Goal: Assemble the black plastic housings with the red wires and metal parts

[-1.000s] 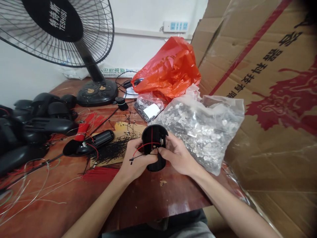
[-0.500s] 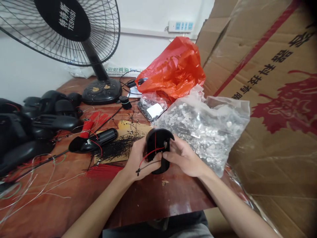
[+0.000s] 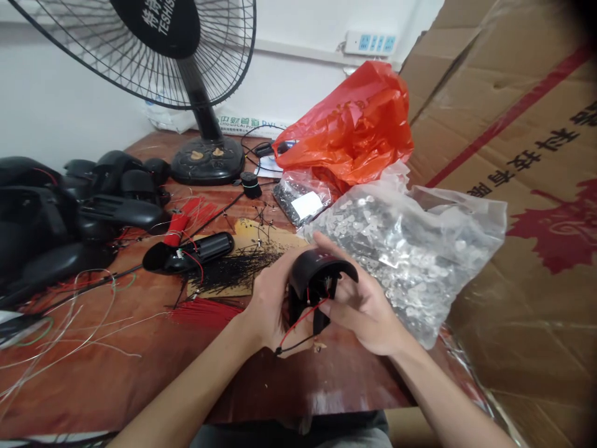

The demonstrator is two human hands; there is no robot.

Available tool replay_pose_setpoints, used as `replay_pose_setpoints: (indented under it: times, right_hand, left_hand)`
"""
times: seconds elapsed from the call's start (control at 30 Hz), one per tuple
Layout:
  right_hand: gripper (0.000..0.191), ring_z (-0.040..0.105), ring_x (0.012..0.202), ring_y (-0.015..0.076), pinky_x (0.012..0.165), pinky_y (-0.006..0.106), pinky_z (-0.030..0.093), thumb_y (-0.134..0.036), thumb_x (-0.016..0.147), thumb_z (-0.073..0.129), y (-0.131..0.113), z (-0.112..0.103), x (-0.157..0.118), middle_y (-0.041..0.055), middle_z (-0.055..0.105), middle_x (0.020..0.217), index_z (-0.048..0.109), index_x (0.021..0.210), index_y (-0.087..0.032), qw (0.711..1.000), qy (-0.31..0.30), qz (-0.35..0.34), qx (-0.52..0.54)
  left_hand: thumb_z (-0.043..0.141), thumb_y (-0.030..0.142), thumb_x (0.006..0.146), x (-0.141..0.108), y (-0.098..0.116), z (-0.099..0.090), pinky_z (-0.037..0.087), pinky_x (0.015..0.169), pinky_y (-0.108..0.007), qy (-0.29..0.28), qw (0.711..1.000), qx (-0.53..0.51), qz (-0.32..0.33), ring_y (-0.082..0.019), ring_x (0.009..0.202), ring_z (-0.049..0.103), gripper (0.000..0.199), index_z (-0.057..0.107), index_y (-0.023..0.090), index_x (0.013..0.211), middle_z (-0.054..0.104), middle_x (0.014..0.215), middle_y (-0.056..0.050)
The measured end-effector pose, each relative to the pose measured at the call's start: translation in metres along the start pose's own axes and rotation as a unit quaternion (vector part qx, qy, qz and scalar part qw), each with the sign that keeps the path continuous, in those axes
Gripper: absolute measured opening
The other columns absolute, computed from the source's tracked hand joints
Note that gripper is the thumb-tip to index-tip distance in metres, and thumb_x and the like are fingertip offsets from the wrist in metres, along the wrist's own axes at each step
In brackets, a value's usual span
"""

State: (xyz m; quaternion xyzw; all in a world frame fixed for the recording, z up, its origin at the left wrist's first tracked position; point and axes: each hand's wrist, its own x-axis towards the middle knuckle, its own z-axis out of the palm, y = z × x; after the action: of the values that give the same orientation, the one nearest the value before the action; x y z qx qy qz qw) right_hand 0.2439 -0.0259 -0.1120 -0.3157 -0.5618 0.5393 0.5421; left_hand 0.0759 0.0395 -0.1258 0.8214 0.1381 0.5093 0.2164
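Observation:
Between my two hands is a curved black plastic housing (image 3: 319,267), hollow side toward me. Inside it a small metal part shows, and a red wire (image 3: 298,322) and a black wire hang out of the opening, meeting at a dark end. My left hand (image 3: 270,305) wraps around the left side; some of its fingers are behind the wires. My right hand (image 3: 368,305) grips the right side, its thumb reaching into the opening by the wires. A similar black part with a slotted body and red wire (image 3: 189,254) lies to the left.
Black wires (image 3: 233,267) lie on cardboard, with red wires (image 3: 200,311) beside them. Black housings (image 3: 41,211) pile up at left. A clear bag of metal pieces (image 3: 396,249), a red plastic bag (image 3: 354,130), a fan (image 3: 205,155) and a large carton (image 3: 522,298) stand around.
The housing has been tilted, so its curved outer top now shows more. My right hand's fingers have come over its upper right side. The view has shifted slightly left.

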Motion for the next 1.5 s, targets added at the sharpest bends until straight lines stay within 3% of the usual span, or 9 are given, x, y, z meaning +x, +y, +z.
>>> replay_pose_setpoints:
  times: [0.2,0.4,0.5,0.63,0.83,1.03,1.17,1.27,1.5]
  right_hand:
    - [0.072,0.050,0.135,0.0194,0.114,0.033,0.039,-0.006,0.083,0.065,-0.003,0.003,0.001,-0.0019,0.051,0.149,0.047,0.145,-0.039,0.999,0.019,-0.018,-0.040]
    - [0.081,0.068,0.101,0.0144,0.082,0.020,0.056,0.003,0.069,0.064,-0.010,0.009,-0.001,-0.0069,0.067,0.126,0.058,0.136,-0.041,0.988,0.067,-0.045,-0.130]
    - [0.082,0.069,0.084,0.0123,0.072,0.019,0.056,0.004,0.068,0.063,-0.010,0.007,-0.003,-0.0066,0.071,0.116,0.057,0.137,-0.040,0.985,0.073,-0.042,-0.152]
    - [0.079,0.070,0.082,0.0175,0.066,0.025,0.057,-0.001,0.069,0.065,-0.006,0.003,-0.005,-0.0016,0.071,0.117,0.056,0.140,-0.036,0.983,0.070,-0.027,-0.168]
    - [0.070,0.068,0.105,0.0236,0.085,0.034,0.058,-0.007,0.077,0.069,-0.002,0.003,-0.003,-0.0012,0.066,0.128,0.056,0.138,-0.039,0.992,0.061,-0.022,-0.110]
    - [0.068,0.058,0.126,0.0223,0.111,0.037,0.044,-0.012,0.085,0.069,-0.004,-0.004,0.001,-0.0003,0.058,0.140,0.048,0.145,-0.036,0.999,0.014,0.032,-0.040]
    - [0.072,0.048,0.137,0.0201,0.112,0.032,0.042,-0.015,0.089,0.068,-0.001,-0.009,0.003,-0.0009,0.045,0.154,0.039,0.150,-0.038,0.998,-0.022,0.052,0.010]
    - [0.072,0.044,0.140,0.0196,0.109,0.030,0.044,-0.015,0.089,0.067,0.001,-0.009,0.003,-0.0028,0.032,0.161,0.038,0.150,-0.039,0.998,-0.020,0.047,0.020]
    - [0.069,0.048,0.136,0.0214,0.110,0.035,0.044,-0.019,0.090,0.065,0.005,-0.006,0.007,0.0020,0.051,0.148,0.038,0.151,-0.035,0.999,0.021,0.034,-0.003]
  left_hand:
    - [0.062,0.028,0.068,-0.003,0.003,0.003,0.056,0.089,-0.032,0.025,0.999,0.028,0.017,-0.026,0.104,0.068,0.075,0.044,0.014,0.140,0.065,0.122,-0.013]
    - [0.062,0.027,0.069,-0.004,0.007,0.004,0.056,0.086,-0.028,0.045,0.998,0.039,0.032,-0.023,0.102,0.069,0.074,0.046,0.014,0.140,0.067,0.118,-0.010]
    - [0.063,0.029,0.069,-0.005,0.007,0.005,0.057,0.086,-0.028,0.053,0.997,0.048,0.032,-0.023,0.102,0.069,0.074,0.046,0.014,0.140,0.067,0.120,-0.011]
    - [0.063,0.028,0.067,-0.006,0.008,0.006,0.057,0.083,-0.029,0.052,0.997,0.048,0.018,-0.024,0.098,0.071,0.076,0.044,0.016,0.139,0.067,0.119,-0.010]
    - [0.065,0.025,0.064,-0.010,0.005,0.011,0.056,0.088,-0.028,0.064,0.997,0.045,0.017,-0.025,0.101,0.069,0.080,0.044,0.014,0.140,0.066,0.120,-0.011]
    - [0.064,0.024,0.067,-0.006,0.002,0.010,0.054,0.084,-0.032,0.047,0.999,-0.001,-0.024,-0.024,0.096,0.068,0.068,0.048,0.017,0.132,0.065,0.115,-0.010]
    - [0.063,0.024,0.068,-0.002,0.001,0.006,0.051,0.073,-0.032,0.004,0.992,-0.042,-0.119,-0.021,0.080,0.062,0.043,0.055,0.018,0.110,0.061,0.088,-0.004]
    - [0.062,0.024,0.069,-0.001,0.000,0.004,0.050,0.075,-0.034,-0.008,0.986,-0.072,-0.152,-0.022,0.080,0.059,0.040,0.055,0.019,0.107,0.058,0.084,-0.003]
    - [0.065,0.018,0.070,-0.002,-0.004,0.007,0.049,0.080,-0.033,-0.035,0.968,-0.141,-0.204,-0.022,0.088,0.058,0.037,0.054,0.020,0.105,0.054,0.085,-0.001]
